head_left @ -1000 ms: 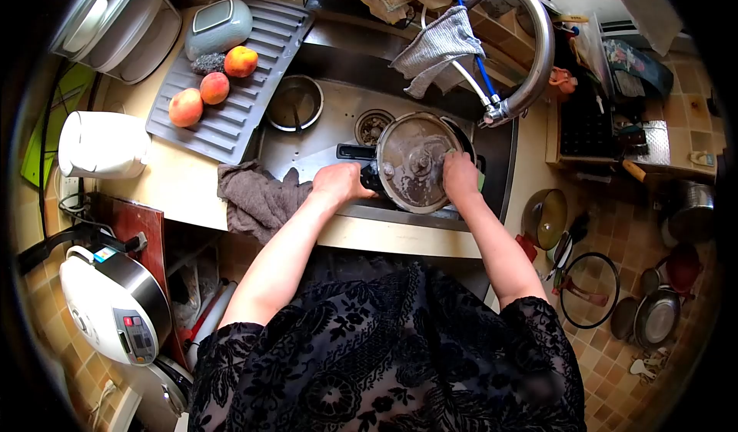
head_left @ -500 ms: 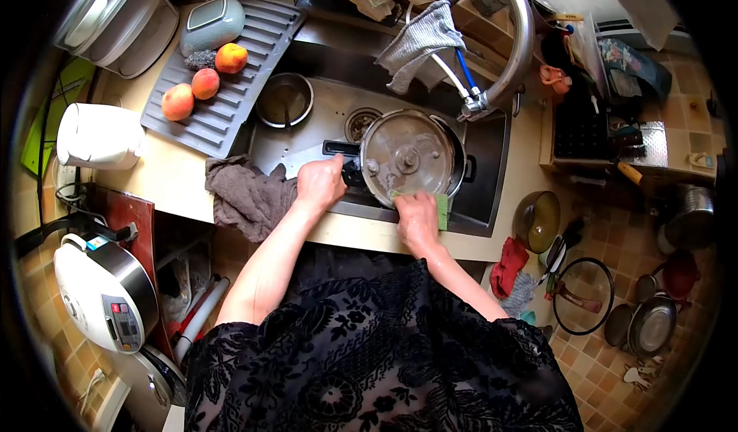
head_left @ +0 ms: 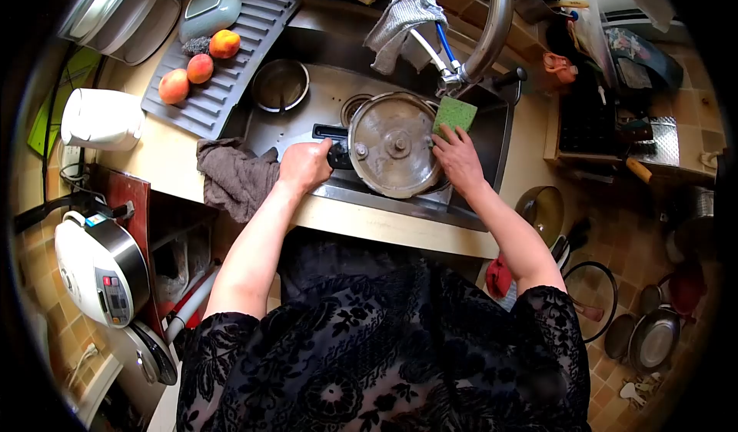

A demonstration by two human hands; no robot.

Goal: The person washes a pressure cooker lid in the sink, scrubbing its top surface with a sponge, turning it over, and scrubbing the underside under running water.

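A round metal pressure cooker lid [head_left: 380, 167] with a knob in its centre lies over the sink, wet on top. My left hand [head_left: 305, 165] is closed round its black handle [head_left: 329, 131] on the left. At the lid's right edge, my right hand [head_left: 459, 159] grips a green scouring sponge [head_left: 454, 117], which sticks out past the fingertips. What lies under the lid is mostly hidden. A brown cloth [head_left: 237, 178] hangs over the counter edge by my left wrist.
A small metal bowl [head_left: 265, 94] stands in the sink [head_left: 323, 86]. Peaches [head_left: 174, 86] and a blue-grey dish [head_left: 209, 14] sit on the ridged drying mat [head_left: 188, 113]. The curved faucet [head_left: 501, 24] with a grey cloth [head_left: 403, 24] rises behind.
My right hand has moved with the sponge from the lid's front edge up to its right side. The left hand stays on the handle. The whole view has shifted slightly.
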